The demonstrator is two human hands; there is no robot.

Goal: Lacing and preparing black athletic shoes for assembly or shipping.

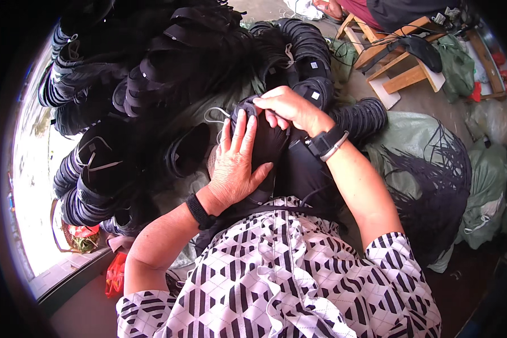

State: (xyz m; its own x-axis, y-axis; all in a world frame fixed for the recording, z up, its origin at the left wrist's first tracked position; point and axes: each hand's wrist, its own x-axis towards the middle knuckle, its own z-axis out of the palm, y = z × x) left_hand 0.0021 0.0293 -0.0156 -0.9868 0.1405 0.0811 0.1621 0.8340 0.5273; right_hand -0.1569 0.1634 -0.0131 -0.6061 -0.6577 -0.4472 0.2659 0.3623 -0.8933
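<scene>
Two hands, left [234, 163] and right [290, 107], press one black piece [267, 143] (fingers flat).

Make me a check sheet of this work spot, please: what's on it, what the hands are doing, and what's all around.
Surface: green sacking under the work.
Job's things: a black fabric piece lies on the lap.
Clutter: stacked bundles of black pieces; loose black strips.
Grippers: left hand lies flat on the piece; right hand pinches its top edge.
Cables: a thin white cord beside the left hand's fingers.
Surroundings: wooden stool, green bags, another person at the top.
</scene>
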